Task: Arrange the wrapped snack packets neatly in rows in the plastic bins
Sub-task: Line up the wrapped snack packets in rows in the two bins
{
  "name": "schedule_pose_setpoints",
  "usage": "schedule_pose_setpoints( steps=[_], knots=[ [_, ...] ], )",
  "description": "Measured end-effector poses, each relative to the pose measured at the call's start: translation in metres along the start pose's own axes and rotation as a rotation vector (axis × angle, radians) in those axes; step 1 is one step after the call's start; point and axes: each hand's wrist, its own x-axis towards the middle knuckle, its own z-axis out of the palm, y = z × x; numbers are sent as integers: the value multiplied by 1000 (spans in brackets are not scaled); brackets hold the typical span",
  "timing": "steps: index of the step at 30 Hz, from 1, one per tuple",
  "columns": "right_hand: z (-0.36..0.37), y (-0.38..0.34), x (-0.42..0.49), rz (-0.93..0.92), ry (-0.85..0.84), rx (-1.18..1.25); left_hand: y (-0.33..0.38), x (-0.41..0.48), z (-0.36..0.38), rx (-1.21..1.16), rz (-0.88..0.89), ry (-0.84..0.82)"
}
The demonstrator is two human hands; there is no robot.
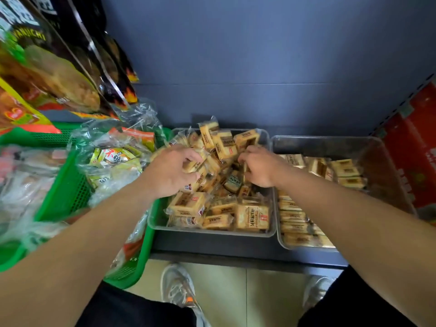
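The left bin [212, 233] is filled by a jumbled heap of packets [252, 218], and its middle is taken up by 2 hands, the left hand [169, 172] and the right hand [258, 167]. Free room is left in the right bin [382, 166], at its far and right parts, beyond the rows [295, 223]. Passage on the left is blocked by a green basket [68, 192] and hanging bags [59, 67], and on the right by a red box [415, 149].

A single wide-angle camera worn on the person's head looks forward and steeply down, close over clear bins [212, 233] of snack packets [252, 217] on a dark shelf [212, 244]. The left hand [172, 171] and right hand [257, 166] sit mid-frame. The blue back wall [259, 55] fills the top, shoes [177, 286] and floor [236, 291] the bottom.
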Motion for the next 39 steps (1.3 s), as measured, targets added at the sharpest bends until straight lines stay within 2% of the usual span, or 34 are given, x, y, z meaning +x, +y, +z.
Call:
schedule_pose_setpoints(
  steps=[5,8,13,17,21,24,27,29,31,34,37,39],
  knots=[
    [13,2,24,32,24,-63,-4,10,1,-5,6,-50],
    [13,-1,31,64,50,-15,-4,14,-2,-60,-3,-48],
    [-15,10,18,88,-16,356,-5,16,-6,-147,-38,-58],
    [-45,11,-10,5,-64,674,6,12,-6,-196,-33,-38],
    [-60,-8,-16,-142,-85,856,29,8,-3,-401,7,-91],
    [-68,-20,-10,-195,-24,938,32,3,-11,-416,45,-37],
    [-62,-12,0,-124,54,829,21,-5,-33,-502,-11,108],
    [-48,0,5,-65,27,653,0,-11,-45,-571,-95,199],
    [-29,7,10,-22,-64,470,-19,-17,-48,-593,-157,177],
    [-3,7,19,8,-195,288,-31,-26,-42,-551,-130,107],
    [17,0,33,31,-238,172,-30,-28,-43,-358,-62,171],
    [25,-3,41,46,-227,147,-29,-31,-43,-308,-48,110]
  ],
)
